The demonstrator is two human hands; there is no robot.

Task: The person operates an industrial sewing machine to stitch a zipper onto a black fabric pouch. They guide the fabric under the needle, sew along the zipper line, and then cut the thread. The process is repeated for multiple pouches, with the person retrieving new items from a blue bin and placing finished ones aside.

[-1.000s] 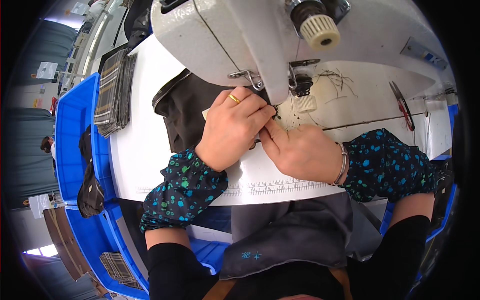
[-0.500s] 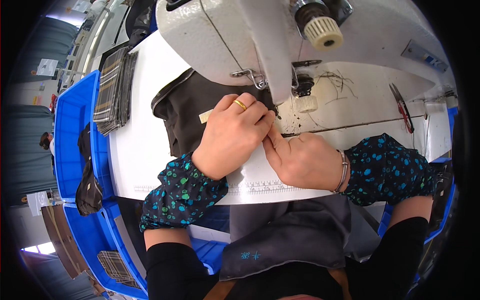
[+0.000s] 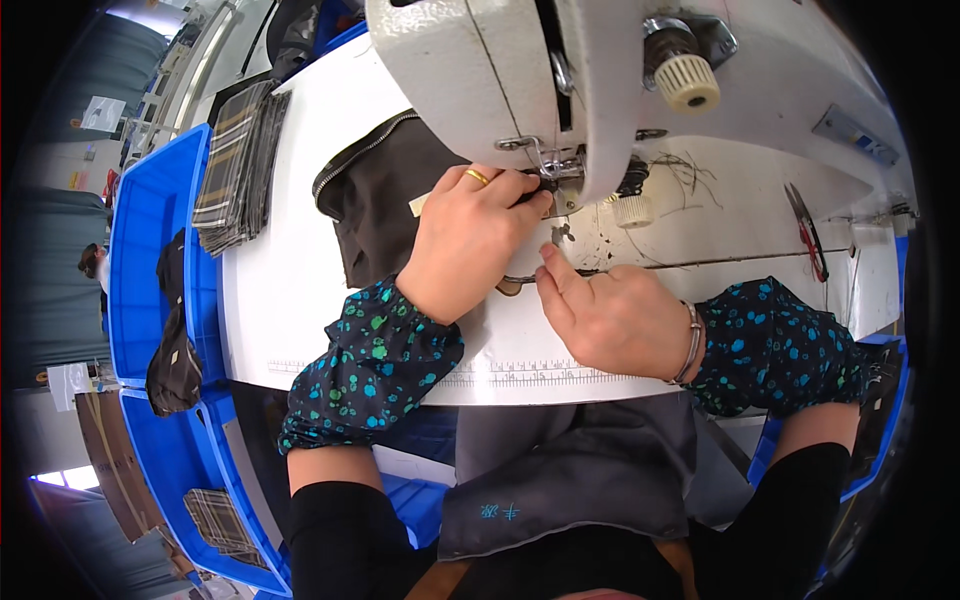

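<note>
A dark brown cloth piece with a metal zipper (image 3: 385, 205) lies on the white sewing table, left of the needle area. My left hand (image 3: 470, 235), wearing a gold ring, is closed on the cloth's edge beside the presser foot (image 3: 565, 165) of the white sewing machine (image 3: 470, 70). Its fingertips partly hide the edge they hold. A pale tag (image 3: 417, 206) shows by its wrist side. My right hand (image 3: 620, 315) rests on the table nearer to me, index finger and thumb apart, the other fingers curled. Nothing shows between them.
Red-handled scissors (image 3: 808, 235) and loose thread ends (image 3: 690, 180) lie right of the needle. A stack of plaid cloth pieces (image 3: 238, 170) sits at the table's left, beside a blue bin (image 3: 150, 340) with dark cloth over its edge. Another blue bin (image 3: 175, 455) holds plaid pieces.
My hands, which were touching, have parted. The left fingers have come up to the presser foot with the cloth's edge; the right hand stays low on the table. The view has shifted slightly.
</note>
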